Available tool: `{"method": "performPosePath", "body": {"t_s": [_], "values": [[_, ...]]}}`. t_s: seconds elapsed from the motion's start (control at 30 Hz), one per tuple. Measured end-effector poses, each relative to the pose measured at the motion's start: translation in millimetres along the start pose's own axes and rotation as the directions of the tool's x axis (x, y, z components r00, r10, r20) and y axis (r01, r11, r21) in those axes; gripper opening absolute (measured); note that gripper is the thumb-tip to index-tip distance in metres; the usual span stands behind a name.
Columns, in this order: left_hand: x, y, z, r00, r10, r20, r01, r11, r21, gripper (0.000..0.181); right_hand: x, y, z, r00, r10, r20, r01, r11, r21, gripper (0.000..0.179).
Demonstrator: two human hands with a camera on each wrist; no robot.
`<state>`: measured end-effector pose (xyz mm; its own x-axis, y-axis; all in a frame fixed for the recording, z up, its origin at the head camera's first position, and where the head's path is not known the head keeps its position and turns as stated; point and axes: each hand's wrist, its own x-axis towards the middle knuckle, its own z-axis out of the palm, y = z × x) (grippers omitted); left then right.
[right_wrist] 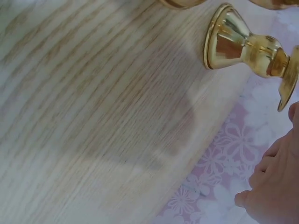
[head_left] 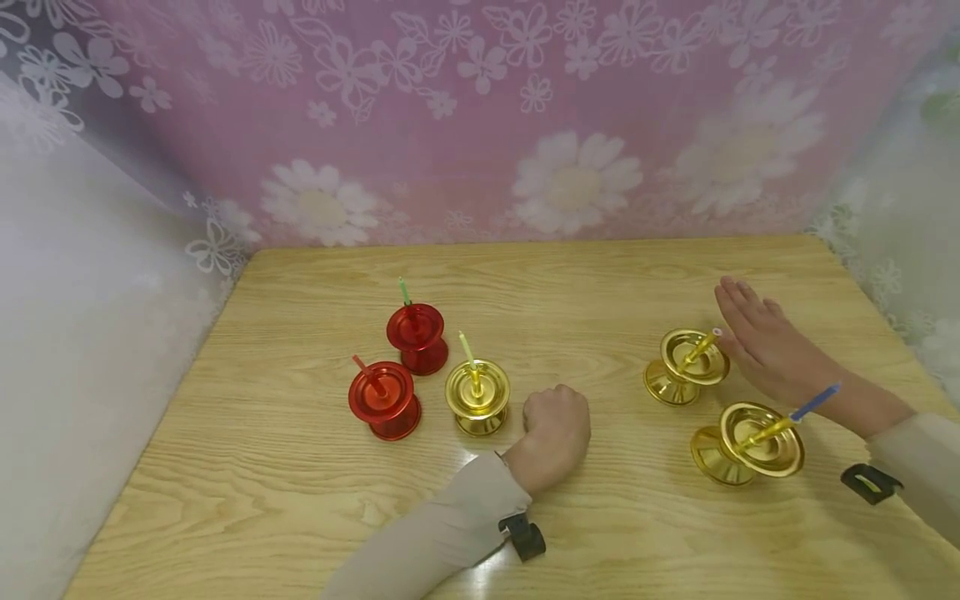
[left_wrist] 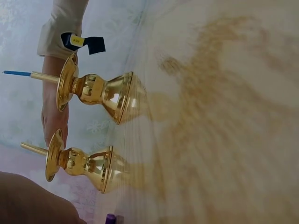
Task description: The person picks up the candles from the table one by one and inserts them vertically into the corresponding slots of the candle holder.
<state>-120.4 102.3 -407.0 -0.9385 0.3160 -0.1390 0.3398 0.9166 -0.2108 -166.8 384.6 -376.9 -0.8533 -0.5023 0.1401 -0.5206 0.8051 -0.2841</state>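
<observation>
My left hand [head_left: 557,429] is curled low over the table, just right of a gold candle holder [head_left: 477,408] with a yellow candle [head_left: 467,350]. By its fingers in the left wrist view shows the end of a purple candle [left_wrist: 110,219]; the rest is hidden, and the fingers seem to grip it. My right hand [head_left: 772,354] has straight fingers, close beside the back gold holder [head_left: 672,385], whose socket [left_wrist: 33,148] bears no candle. In front of it stands another gold holder [head_left: 723,457] with a blue candle [head_left: 816,402], near the right forearm.
On the left stand two red holders, one [head_left: 382,398] with a red candle [head_left: 361,363], the other [head_left: 416,333] with a green candle [head_left: 405,290]. The wooden table [head_left: 247,350] meets a pink flowered backdrop [head_left: 450,167] at its far edge.
</observation>
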Motion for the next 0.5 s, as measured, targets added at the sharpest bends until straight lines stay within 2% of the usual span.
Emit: {"method": "performPosePath", "body": {"t_s": [0.1,0.3,0.5], "values": [[-1.6,-0.6,-0.1,1.000,-0.005,0.017,0.005,1.000,-0.005,0.031,2.8,-0.5,0.7,1.000,-0.007,0.014,0.007,1.000,-0.023,0.063],[-3.6,-0.4,0.4,1.000,0.001,0.002,-0.001,1.000,0.007,0.036,4.5,-0.4,0.6,0.999,-0.020,0.025,0.021,0.998,-0.057,0.060],[-3.5,2.0,2.7,1.000,-0.013,-0.011,0.013,1.000,0.006,0.032,4.1,0.7,1.5,0.999,-0.030,0.024,0.032,0.997,-0.077,0.060]]}}
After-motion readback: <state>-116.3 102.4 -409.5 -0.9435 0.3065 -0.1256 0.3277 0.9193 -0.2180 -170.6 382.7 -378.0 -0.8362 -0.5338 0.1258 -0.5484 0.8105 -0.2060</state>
